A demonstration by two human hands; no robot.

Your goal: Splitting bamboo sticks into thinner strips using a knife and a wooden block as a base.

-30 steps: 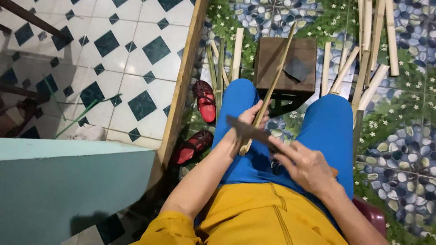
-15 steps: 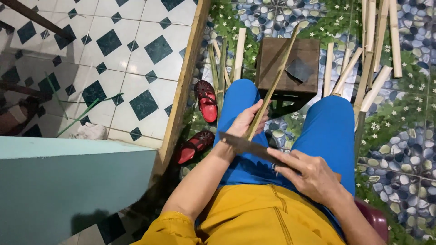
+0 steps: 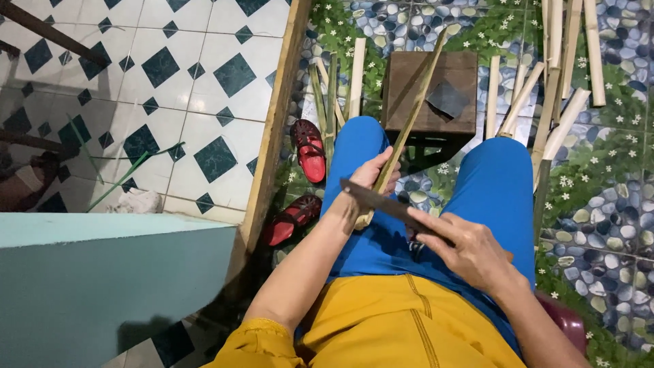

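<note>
My left hand (image 3: 371, 182) grips a long split bamboo strip (image 3: 415, 102) near its lower end; the strip slants up and to the right over a small dark wooden stool (image 3: 429, 95). My right hand (image 3: 470, 249) holds a dark flat knife (image 3: 385, 202) by its handle, with the blade laid across the strip's lower end, beside my left hand. Both hands are above my lap, over blue trousers (image 3: 497, 184) and a yellow shirt (image 3: 381, 327).
Several bamboo strips (image 3: 555, 102) lie on the pebble-patterned floor right of the stool, and more (image 3: 334, 95) to its left. Red sandals (image 3: 308, 150) lie beside my left leg. A wooden beam (image 3: 272, 123) borders a tiled floor. A teal ledge (image 3: 102, 272) stands at left.
The knife blade has shifted slightly along the strip's lower end, and my right hand has moved a little. My left hand keeps its grip on the strip.
</note>
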